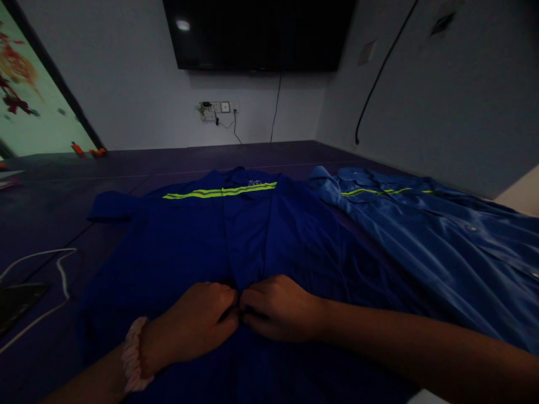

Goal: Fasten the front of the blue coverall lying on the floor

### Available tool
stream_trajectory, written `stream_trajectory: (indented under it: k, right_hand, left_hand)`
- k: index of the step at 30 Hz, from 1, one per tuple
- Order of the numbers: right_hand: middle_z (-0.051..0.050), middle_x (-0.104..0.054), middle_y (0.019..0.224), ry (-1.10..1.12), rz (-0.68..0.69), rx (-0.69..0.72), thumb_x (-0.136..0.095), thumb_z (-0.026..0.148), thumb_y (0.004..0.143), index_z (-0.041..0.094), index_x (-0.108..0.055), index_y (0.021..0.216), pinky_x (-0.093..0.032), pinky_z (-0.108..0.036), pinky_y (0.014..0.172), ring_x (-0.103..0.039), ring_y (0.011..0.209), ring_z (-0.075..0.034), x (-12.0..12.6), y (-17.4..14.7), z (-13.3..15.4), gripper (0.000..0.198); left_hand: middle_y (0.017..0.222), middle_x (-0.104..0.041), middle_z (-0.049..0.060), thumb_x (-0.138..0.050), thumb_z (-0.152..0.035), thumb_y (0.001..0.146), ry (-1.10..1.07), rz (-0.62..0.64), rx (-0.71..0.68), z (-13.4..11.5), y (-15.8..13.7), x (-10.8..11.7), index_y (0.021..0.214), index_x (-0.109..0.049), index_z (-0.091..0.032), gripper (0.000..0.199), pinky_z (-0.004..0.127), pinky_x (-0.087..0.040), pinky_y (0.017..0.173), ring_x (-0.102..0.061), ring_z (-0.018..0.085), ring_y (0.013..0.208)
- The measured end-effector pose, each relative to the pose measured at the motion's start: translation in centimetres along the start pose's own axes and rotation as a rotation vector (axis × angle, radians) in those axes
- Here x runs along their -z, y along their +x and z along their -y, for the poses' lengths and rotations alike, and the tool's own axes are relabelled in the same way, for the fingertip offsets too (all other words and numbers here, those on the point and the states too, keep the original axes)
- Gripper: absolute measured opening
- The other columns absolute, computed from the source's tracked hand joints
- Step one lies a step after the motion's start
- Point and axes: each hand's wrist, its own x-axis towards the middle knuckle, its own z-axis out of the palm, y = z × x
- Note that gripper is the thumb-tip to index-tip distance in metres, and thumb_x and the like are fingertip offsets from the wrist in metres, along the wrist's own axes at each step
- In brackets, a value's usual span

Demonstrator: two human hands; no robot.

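Note:
A dark blue work jacket (pixel 181 241) with a yellow-green striped band across its chest lies spread out, collar away from me. Both hands meet at its front opening, low on the garment. My left hand (pixel 204 314), a pale scrunchie on the wrist, has its fingers closed on the cloth near the front edge. Right against it, my right hand (pixel 280 308) is curled and pinches the same front edge. The fingertips of both hands are partly hidden, so I cannot see whether a button or snap lies between them.
A lighter blue jacket (pixel 404 224) lies to the right. At the left are a dark phone-like device (pixel 19 306) and a white cable (pixel 63 275). Small orange objects (pixel 78 149) stand by the far wall, beneath a television (pixel 261 33) and sockets (pixel 219 108).

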Motion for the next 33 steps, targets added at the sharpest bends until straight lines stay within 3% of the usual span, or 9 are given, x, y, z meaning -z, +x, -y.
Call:
stream_trajectory:
  k: [12,33]
  right_hand:
    - [-0.002,-0.065,0.08,0.014,0.006,-0.009,-0.048,0.023,0.083,0.017,-0.055,0.09,-0.036,-0.022,0.055,-0.059,0.067,-0.012,-0.5,-0.1,-0.3,0.012]
    - [-0.002,-0.066,0.079,-0.01,0.012,0.001,-0.048,0.025,0.083,0.017,-0.056,0.088,-0.036,-0.023,0.055,-0.06,0.067,-0.013,-0.8,-0.1,-0.6,0.012]
  left_hand:
    - [0.069,-0.063,0.003,-0.041,-0.019,0.078,-0.029,-0.051,-0.068,1.0,0.5,-0.7,0.066,-0.056,-0.015,0.019,0.024,-0.034,0.057,-0.054,0.012,0.06]
    - [0.064,-0.061,0.0,-0.045,-0.015,0.075,-0.137,-0.071,-0.036,1.1,0.7,-0.4,0.061,-0.052,-0.016,0.015,0.022,-0.033,0.054,-0.05,0.01,0.057]
